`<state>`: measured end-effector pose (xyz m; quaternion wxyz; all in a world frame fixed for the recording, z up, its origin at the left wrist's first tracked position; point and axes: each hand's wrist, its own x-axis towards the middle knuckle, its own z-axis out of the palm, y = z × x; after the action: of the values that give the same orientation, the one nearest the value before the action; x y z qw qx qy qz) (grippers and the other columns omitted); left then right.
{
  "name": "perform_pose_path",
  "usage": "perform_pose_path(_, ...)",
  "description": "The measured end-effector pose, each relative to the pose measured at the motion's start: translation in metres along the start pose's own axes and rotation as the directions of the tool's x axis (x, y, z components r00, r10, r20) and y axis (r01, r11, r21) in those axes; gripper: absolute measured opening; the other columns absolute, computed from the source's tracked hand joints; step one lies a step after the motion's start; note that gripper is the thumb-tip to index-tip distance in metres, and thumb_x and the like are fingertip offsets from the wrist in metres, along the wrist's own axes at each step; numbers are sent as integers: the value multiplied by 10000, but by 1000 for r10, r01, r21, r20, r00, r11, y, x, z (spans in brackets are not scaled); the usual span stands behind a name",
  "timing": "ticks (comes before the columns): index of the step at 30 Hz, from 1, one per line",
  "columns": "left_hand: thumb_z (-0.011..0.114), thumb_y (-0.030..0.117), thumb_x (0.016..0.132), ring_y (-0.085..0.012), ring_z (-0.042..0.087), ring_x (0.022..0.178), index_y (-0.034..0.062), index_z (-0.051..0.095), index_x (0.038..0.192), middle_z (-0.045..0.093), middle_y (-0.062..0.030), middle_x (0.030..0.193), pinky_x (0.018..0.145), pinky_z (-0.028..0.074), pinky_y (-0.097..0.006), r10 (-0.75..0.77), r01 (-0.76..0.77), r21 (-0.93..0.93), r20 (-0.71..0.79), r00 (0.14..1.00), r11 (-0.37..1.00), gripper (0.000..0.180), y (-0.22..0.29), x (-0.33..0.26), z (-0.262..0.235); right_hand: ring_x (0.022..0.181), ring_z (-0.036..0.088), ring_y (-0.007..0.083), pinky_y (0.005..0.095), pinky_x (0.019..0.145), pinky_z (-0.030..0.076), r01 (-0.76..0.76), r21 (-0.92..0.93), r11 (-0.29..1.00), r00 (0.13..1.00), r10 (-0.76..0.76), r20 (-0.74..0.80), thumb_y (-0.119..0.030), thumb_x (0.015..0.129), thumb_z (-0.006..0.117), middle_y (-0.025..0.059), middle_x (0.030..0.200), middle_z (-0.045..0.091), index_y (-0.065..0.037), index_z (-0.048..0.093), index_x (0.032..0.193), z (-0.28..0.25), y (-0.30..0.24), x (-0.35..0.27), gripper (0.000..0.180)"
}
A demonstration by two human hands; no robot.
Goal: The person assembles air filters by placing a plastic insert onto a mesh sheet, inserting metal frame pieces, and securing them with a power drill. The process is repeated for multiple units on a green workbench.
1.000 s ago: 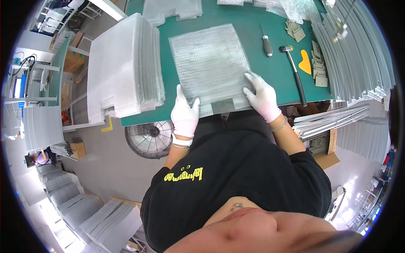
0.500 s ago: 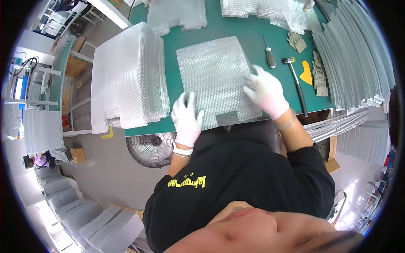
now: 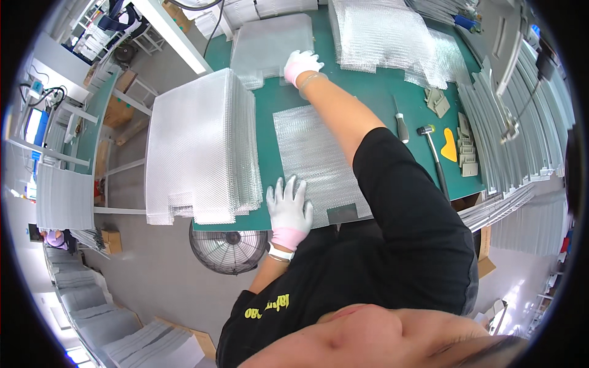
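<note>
A silvery mesh sheet (image 3: 307, 147) with a notched near edge lies flat on the green table, partly hidden under my right forearm. My left hand (image 3: 289, 211), in a white glove with a pink cuff, rests with spread fingers at the sheet's near left corner. Across the sheet, my right hand (image 3: 302, 65), gloved alike, reaches to the near right edge of a smoother grey sheet stack (image 3: 270, 40). Its visible fingers are apart and bent a little; the thumb side is hard to make out. To the left stands a tall stack of mesh sheets (image 3: 193, 144).
More mesh sheets (image 3: 383, 37) lie at the back right. On the table's right are a screwdriver (image 3: 402, 129), a hammer (image 3: 434, 153), a yellow scraper (image 3: 449, 145) and several beige plates (image 3: 468, 150). Upright panels (image 3: 521, 122) line the right side. A fan (image 3: 230, 251) stands below the front edge.
My right hand has left the mesh sheet's right edge and stretched far forward to the grey stack. My left hand stays by the near left corner, its fingers now spread. The view has shifted.
</note>
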<state>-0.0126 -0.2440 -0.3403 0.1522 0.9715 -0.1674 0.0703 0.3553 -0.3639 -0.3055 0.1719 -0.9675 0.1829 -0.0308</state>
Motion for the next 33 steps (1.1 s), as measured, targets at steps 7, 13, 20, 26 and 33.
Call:
perform_pose_path(7, 604, 219, 857, -439, 407, 1357, 53, 572, 1345, 493, -191, 1422, 1153, 249, -611, -8, 9, 6, -25, 1000, 1000, 516, -2, -3, 1, 1380, 474, 355, 610, 1149, 326, 190, -208, 960, 981, -196, -5, -160, 868, 723, 177, 1428, 563, -87, 594, 1372, -11, -9, -19, 526)
perform_pose_path(13, 601, 228, 859, -430, 407, 1359, 56, 576, 1345, 500, -184, 1419, 1159, 241, -603, -8, 8, -10, -16, 1000, 1000, 516, -2, -1, 3, 1368, 457, 328, 623, 1134, 338, -37, 56, 998, 999, 39, -37, -242, 805, 800, 174, 1420, 520, -96, 504, 1441, -6, -20, -16, 716)
perform_pose_path(20, 604, 228, 864, -424, 405, 1367, 61, 574, 1348, 500, -182, 1424, 1163, 240, -600, -23, 22, -17, -10, 1000, 1000, 513, -2, -1, 1, 1359, 454, 325, 635, 1149, 295, -28, -104, 994, 998, 22, -56, -248, 804, 790, 156, 1404, 504, -121, 524, 1399, -12, -26, -18, 665)
perform_pose_path(26, 606, 233, 867, -417, 405, 1371, 64, 564, 1360, 497, -174, 1430, 1169, 238, -593, -26, 26, -22, -15, 1000, 999, 523, -2, -2, 2, 1282, 537, 344, 557, 1115, 376, 125, -103, 987, 971, -143, -194, -263, 869, 701, 155, 1375, 523, -123, 555, 1367, -19, -37, -19, 538)
perform_pose_path(33, 626, 277, 859, -407, 402, 1374, 79, 566, 1370, 497, -167, 1431, 1171, 238, -607, -22, 22, -8, -20, 1000, 1000, 551, -3, -5, 7, 1154, 633, 292, 404, 1024, 482, 478, 601, 640, 823, -88, -561, -148, 883, 644, 187, 1335, 577, -58, 531, 1388, -65, -43, 6, 526)
